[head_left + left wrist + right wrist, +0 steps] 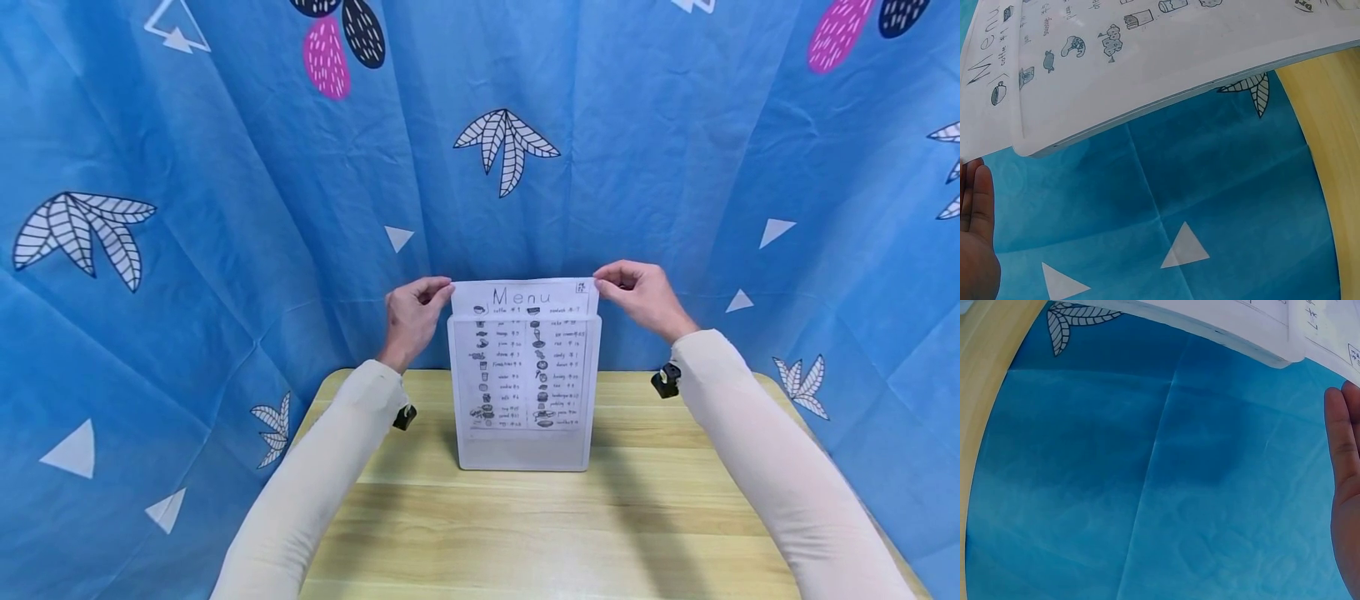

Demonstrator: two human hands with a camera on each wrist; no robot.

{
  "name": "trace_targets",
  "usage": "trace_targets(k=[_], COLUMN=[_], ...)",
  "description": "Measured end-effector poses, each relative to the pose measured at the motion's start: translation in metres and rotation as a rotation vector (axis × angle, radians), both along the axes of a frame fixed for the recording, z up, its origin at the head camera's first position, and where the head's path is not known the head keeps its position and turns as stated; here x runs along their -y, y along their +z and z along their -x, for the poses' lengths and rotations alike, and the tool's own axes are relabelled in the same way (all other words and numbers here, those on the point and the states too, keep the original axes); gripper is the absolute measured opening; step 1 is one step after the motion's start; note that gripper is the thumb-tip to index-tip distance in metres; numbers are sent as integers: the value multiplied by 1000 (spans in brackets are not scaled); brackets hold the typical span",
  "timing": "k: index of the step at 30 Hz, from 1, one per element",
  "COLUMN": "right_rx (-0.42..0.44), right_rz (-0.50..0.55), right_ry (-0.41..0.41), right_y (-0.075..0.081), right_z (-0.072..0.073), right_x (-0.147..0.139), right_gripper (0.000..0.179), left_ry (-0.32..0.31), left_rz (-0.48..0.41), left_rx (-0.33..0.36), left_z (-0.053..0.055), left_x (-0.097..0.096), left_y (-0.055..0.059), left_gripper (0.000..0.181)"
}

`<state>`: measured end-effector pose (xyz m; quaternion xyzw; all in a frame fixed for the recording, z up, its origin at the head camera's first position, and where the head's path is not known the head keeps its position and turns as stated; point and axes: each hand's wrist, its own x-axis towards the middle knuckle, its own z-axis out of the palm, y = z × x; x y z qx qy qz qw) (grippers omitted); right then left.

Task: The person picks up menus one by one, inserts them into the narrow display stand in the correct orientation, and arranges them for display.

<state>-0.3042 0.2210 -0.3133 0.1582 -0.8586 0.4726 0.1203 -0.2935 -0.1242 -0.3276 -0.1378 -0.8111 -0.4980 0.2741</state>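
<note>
A white paper menu (523, 297), hand-drawn with food pictures and prices, stands partly inside a clear upright sign holder (523, 454). Its top strip with the word "Menu" sticks out above the holder's upper edge. At the top left corner my left hand (412, 318) pinches the paper between thumb and fingers. My right hand (642, 298) pinches the top right corner the same way. The paper's lower edge shows through the holder, somewhat above its bottom. In the left wrist view the menu (982, 81) rises past the holder's rounded corner, with the left hand (977, 231) at its edge.
The holder stands on a light wood table (525, 533), toward its back edge. Blue patterned curtain (637, 150) hangs close behind the table and along both sides. Small black wrist cameras (666, 381) sit at both sleeves.
</note>
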Motion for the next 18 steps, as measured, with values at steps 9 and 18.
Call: trace_targets(k=[9, 18], right_rx=[3, 19], right_rz=[-8, -7], right_ry=[1, 4], right_y=[-3, -5], right_z=[-1, -1], right_x=[0, 0], right_gripper=[20, 19], left_ry=[3, 1], left_rz=[-7, 6], left_rx=[11, 21], left_z=[0, -1], left_x=[0, 1], left_y=[-3, -6], left_gripper=[19, 18])
